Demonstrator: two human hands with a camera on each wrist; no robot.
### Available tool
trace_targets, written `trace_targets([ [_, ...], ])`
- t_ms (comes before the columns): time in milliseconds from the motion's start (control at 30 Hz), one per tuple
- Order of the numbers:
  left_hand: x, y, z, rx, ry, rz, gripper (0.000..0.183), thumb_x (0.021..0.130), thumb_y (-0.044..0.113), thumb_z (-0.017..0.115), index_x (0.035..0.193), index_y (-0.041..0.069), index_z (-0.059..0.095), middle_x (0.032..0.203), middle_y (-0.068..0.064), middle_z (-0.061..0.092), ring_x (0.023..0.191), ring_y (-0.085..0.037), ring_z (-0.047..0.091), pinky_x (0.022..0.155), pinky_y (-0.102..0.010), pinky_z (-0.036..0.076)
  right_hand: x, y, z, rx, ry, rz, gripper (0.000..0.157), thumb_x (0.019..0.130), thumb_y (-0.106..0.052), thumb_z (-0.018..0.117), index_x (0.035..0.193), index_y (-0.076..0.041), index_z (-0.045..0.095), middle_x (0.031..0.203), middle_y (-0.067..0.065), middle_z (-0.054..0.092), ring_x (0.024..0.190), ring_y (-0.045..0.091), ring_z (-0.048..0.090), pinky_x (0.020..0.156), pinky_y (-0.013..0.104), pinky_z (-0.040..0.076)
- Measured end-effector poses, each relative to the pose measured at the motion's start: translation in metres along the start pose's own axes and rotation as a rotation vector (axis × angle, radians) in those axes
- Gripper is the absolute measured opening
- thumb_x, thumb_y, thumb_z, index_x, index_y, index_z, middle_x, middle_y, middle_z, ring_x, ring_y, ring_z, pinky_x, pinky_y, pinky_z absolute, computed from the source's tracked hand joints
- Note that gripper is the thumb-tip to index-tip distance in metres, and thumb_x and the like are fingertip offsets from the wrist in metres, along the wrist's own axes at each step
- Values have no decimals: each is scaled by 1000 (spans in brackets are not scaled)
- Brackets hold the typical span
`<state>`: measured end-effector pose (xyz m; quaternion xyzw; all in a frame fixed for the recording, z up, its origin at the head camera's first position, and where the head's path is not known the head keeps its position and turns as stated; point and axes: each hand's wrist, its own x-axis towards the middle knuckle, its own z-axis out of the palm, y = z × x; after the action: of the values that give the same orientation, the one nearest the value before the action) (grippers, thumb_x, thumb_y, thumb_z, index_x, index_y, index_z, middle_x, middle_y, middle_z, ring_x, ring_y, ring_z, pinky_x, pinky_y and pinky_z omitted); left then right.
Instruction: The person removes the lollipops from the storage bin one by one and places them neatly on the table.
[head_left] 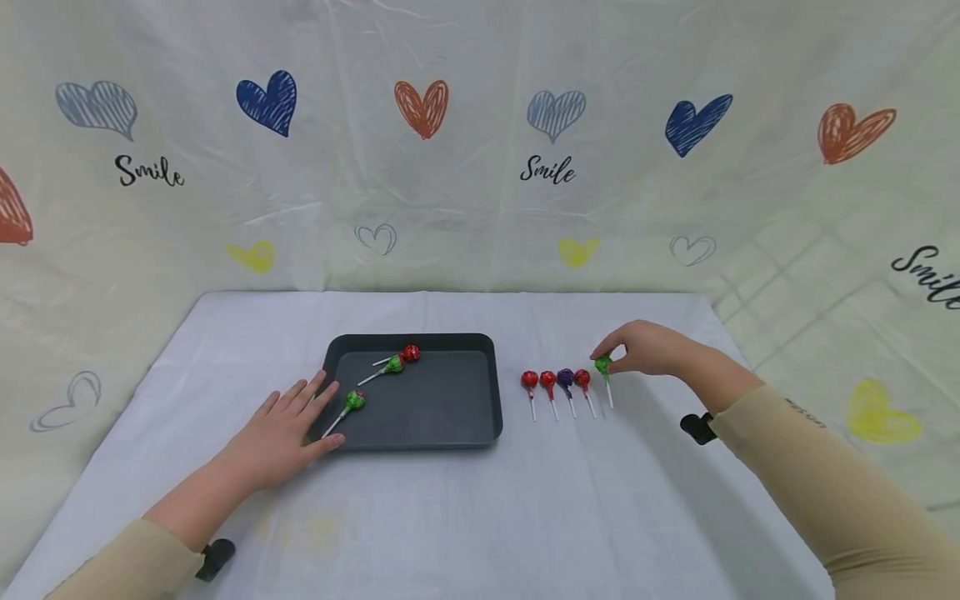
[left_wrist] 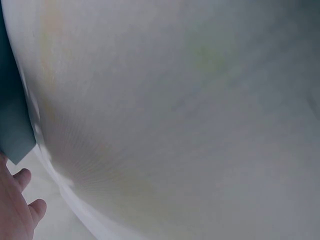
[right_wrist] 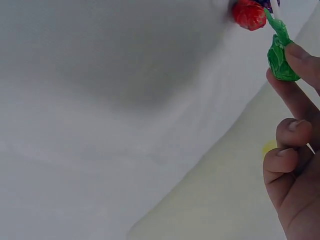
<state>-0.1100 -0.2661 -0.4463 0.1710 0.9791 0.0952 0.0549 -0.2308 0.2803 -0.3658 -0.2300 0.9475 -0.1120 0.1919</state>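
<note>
In the head view my right hand pinches a green-wrapped lollipop by its candy end, the white stick pointing toward me. The right wrist view shows thumb and forefinger on the green wrapper. Just left of it, a row holds a red lollipop, a purple lollipop and two more red ones. My left hand lies with fingers spread at the left edge of the dark tray. Inside the tray are a green lollipop near that hand, another green lollipop and a red lollipop.
A white cloth covers the table. Behind it hangs a pale curtain printed with hearts and "Smile" lettering. The tray's raised rim stands left of the lollipop row, with a strip of cloth between them.
</note>
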Motion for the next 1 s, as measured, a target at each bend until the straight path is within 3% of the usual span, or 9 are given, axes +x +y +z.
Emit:
trace_targets([
  [167,1,-1,1,-6,-4,1,89,94,68,48,159,14,21,166,-12,12,148,-42,15,115,-65,11,3,7,7,-3,-30,20,36,90,-12,74,126,-11,69,112,4,71,115,34,59,97,53,49],
  [400,0,-1,0,-7,1,6,88,94,68,47,159,14,22,166,-12,12,148,-42,16,115,-65,12,12,11,18,-11,-61,23,26,90,-11,73,116,-12,74,112,4,70,113,33,60,100,53,47],
  [700,1,-1,0,-25,0,8,87,95,66,48,160,15,21,166,-10,11,149,-41,15,116,-64,10,20,12,26,-9,-62,62,25,91,-15,73,115,-17,75,114,4,70,113,31,59,99,52,48],
  [1000,1,-2,1,-19,-3,6,88,94,67,49,160,15,21,166,-11,11,149,-41,15,116,-65,10,16,11,19,-28,-26,47,31,92,-19,72,123,-16,72,118,7,69,120,37,56,97,53,49],
])
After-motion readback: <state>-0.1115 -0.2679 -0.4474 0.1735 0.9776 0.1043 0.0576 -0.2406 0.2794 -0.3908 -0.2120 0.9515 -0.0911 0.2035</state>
